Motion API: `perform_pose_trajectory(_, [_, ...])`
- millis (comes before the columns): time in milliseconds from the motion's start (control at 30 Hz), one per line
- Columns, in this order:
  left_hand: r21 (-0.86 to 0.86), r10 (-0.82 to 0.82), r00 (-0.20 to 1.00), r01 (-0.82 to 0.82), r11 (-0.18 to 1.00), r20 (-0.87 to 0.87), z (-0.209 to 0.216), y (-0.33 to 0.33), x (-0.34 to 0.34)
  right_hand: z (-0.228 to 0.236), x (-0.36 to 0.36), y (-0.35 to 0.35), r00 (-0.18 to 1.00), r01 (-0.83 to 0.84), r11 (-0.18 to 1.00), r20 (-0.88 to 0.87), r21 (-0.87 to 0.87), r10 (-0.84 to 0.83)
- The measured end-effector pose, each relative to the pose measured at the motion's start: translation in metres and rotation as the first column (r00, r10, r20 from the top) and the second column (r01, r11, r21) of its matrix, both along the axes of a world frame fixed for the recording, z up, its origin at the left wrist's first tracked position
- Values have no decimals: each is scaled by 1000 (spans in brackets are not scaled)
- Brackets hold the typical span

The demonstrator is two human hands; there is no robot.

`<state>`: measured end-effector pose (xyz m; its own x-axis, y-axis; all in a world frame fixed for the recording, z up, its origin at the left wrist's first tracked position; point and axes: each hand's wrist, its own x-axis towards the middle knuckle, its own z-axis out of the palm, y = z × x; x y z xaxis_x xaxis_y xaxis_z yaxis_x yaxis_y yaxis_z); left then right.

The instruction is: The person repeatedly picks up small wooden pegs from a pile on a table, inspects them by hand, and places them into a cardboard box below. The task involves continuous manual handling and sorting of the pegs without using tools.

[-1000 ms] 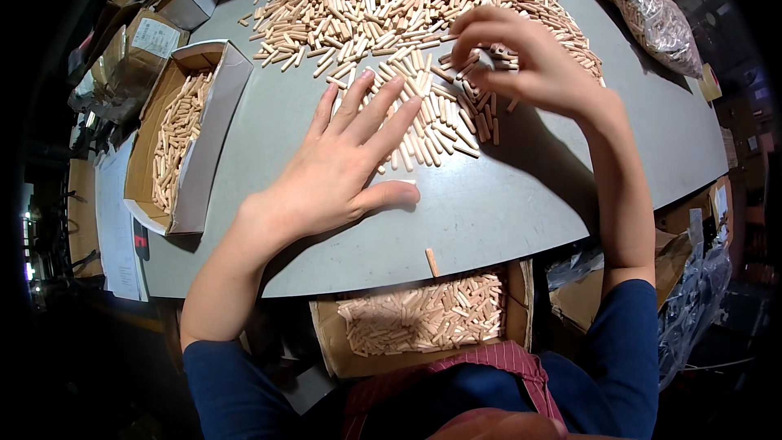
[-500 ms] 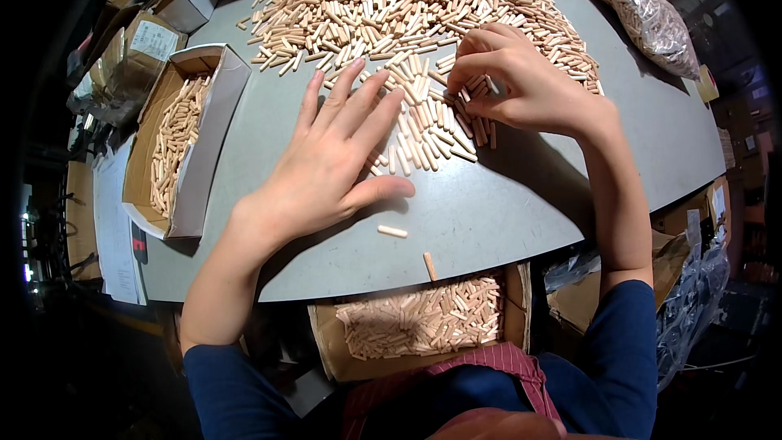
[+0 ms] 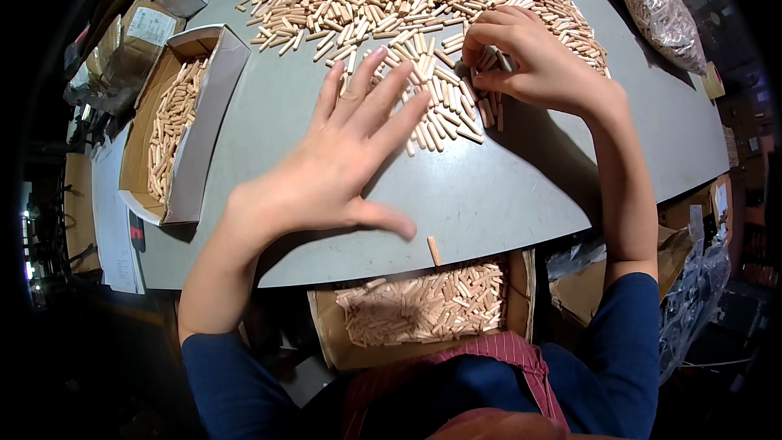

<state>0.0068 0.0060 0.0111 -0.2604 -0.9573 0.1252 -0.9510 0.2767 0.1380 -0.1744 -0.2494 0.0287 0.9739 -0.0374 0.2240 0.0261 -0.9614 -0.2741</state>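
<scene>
Upper centre: pale, cylindrical wooden pegs (image 3: 366, 0), likely light, stiff, best pinched mid-length. Left hand (image 3: 330, 159) splays, gripping nothing; right hand (image 3: 544, 65) curls, grasp unclear.

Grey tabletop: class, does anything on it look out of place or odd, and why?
Yes: one wooden dowel lies alone near the front edge of the tabletop, just above the cardboard box. It looks stray because the other dowels on the tabletop lie together in the spread-out pile.
</scene>
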Motion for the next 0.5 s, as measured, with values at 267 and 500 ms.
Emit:
perform_pose_trajectory(267, [-97, 35, 999, -39, 995, -37, 5, -4, 0, 18, 2, 11, 997, -11, 905, -63, 425, 42])
perform_pose_trajectory(500, [-254, 10, 854, -166, 953, -520, 11, -1, -4, 26, 6, 39, 994, 26, 450, -70, 892, 81])
